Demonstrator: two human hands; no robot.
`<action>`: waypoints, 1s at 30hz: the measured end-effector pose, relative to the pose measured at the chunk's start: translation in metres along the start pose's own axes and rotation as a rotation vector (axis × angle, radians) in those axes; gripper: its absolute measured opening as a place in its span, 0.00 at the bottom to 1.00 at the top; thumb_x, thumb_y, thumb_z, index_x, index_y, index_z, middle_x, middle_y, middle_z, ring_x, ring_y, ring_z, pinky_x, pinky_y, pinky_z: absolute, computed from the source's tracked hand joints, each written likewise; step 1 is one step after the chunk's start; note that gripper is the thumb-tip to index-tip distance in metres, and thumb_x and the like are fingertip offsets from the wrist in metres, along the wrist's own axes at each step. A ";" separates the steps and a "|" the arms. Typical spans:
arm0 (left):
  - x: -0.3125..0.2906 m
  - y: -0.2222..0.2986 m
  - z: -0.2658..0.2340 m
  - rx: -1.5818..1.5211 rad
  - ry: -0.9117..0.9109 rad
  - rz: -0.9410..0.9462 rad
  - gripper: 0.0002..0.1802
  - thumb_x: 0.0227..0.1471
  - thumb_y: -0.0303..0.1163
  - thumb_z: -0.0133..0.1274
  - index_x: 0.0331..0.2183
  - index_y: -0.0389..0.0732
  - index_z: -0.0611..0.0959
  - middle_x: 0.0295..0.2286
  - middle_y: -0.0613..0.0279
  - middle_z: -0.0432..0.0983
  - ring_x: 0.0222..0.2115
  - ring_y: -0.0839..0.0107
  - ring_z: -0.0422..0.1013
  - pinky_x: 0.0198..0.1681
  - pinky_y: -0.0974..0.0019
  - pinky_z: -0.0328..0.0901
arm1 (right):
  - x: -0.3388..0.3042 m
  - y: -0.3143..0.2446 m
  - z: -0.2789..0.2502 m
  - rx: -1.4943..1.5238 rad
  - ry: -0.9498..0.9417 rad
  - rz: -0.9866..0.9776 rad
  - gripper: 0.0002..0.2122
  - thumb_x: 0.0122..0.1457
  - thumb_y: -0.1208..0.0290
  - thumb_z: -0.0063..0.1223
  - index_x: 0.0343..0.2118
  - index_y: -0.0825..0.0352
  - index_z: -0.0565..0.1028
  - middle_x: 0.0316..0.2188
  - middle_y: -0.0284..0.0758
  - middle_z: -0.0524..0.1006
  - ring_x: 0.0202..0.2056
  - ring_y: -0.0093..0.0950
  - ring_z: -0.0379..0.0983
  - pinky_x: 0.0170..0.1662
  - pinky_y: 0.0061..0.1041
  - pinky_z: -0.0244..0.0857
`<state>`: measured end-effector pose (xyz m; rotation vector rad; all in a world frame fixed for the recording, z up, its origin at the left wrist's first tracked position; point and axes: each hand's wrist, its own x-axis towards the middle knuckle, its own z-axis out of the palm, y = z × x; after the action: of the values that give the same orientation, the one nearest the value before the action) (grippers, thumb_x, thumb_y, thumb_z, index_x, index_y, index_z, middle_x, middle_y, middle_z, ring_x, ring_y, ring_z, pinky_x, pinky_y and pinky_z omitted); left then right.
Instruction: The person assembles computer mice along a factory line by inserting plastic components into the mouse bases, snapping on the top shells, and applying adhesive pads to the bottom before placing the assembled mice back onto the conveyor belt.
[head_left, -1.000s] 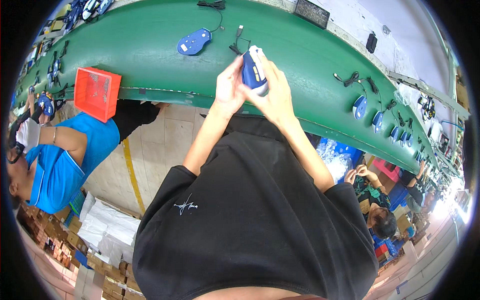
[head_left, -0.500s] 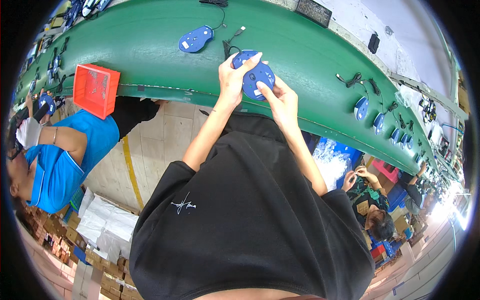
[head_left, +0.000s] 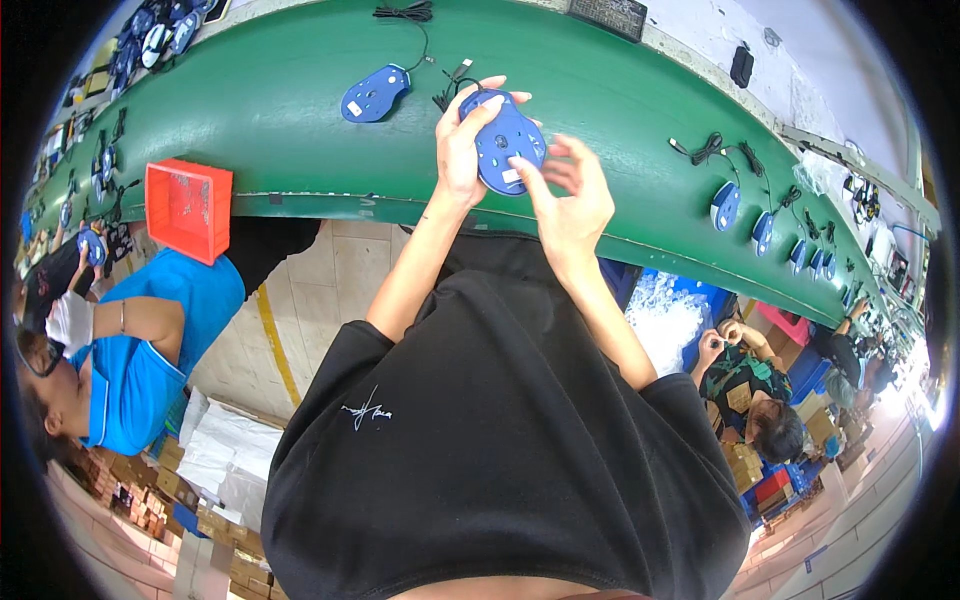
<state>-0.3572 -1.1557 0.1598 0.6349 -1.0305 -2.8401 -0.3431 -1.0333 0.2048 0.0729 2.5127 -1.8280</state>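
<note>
In the head view, your left hand (head_left: 460, 155) gripped the blue mouse (head_left: 508, 145), underside up, over the green table (head_left: 290, 100); your right hand (head_left: 575, 205) was spread, thumb seemingly touching it. A slack left grip or snagged cable (head_left: 442, 100) could have dropped it.

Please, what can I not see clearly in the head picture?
In the head view:
Held mouse: top side hidden, facing away.
Left hand: fingers partly hidden behind the mouse.
Right hand: fingers slightly blurred.
Grey pieces in the red bin: too small to identify.
Dark rectangular thing: cut off by upper edge.
</note>
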 end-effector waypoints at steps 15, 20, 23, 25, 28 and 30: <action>0.075 0.003 0.004 0.025 0.042 -0.199 0.24 0.48 0.27 0.53 0.50 0.39 0.74 0.34 0.58 0.75 0.35 0.72 0.73 0.40 0.67 0.70 | 0.116 0.014 -0.013 -0.410 -0.358 -0.218 0.04 0.56 0.78 0.54 0.31 0.69 0.70 0.32 0.41 0.73 0.30 0.39 0.74 0.33 0.32 0.68; 0.128 -0.003 -0.009 -0.113 0.121 -0.221 0.26 0.54 0.43 0.46 0.50 0.39 0.74 0.33 0.57 0.75 0.33 0.70 0.73 0.39 0.64 0.70 | 0.234 0.091 -0.004 -0.457 -0.068 -0.355 0.03 0.55 0.75 0.54 0.30 0.68 0.74 0.24 0.40 0.77 0.27 0.37 0.76 0.34 0.33 0.69; 0.141 -0.007 0.000 -0.159 0.068 -0.265 0.31 0.55 0.52 0.39 0.50 0.37 0.75 0.32 0.56 0.75 0.32 0.69 0.73 0.37 0.63 0.70 | 0.296 0.139 -0.016 -0.656 -0.077 -0.283 0.08 0.54 0.70 0.54 0.35 0.67 0.77 0.28 0.39 0.81 0.32 0.33 0.79 0.40 0.30 0.71; 0.147 -0.007 0.002 -0.069 0.044 -0.241 0.32 0.55 0.53 0.38 0.47 0.35 0.76 0.30 0.56 0.75 0.30 0.69 0.73 0.36 0.65 0.70 | 0.312 0.143 -0.018 -0.758 -0.123 -0.284 0.11 0.54 0.65 0.56 0.36 0.66 0.79 0.31 0.41 0.81 0.33 0.34 0.79 0.40 0.30 0.71; 0.146 -0.004 -0.001 -0.013 0.154 -0.192 0.33 0.55 0.55 0.37 0.44 0.34 0.78 0.28 0.57 0.76 0.28 0.70 0.73 0.35 0.66 0.70 | 0.276 0.092 0.001 -0.698 -0.178 -0.321 0.15 0.53 0.59 0.59 0.40 0.63 0.80 0.34 0.41 0.80 0.35 0.33 0.78 0.40 0.29 0.70; 0.146 -0.002 0.004 -0.003 0.178 -0.181 0.34 0.56 0.56 0.36 0.43 0.34 0.78 0.27 0.59 0.75 0.28 0.70 0.73 0.35 0.66 0.70 | 0.231 0.048 0.005 -0.359 -0.377 -0.102 0.27 0.47 0.51 0.64 0.46 0.66 0.77 0.36 0.42 0.80 0.36 0.31 0.78 0.42 0.28 0.70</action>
<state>-0.4920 -1.1791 0.1090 1.0086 -0.9856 -2.8662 -0.5706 -1.0191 0.1449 -0.3776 2.5477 -1.2402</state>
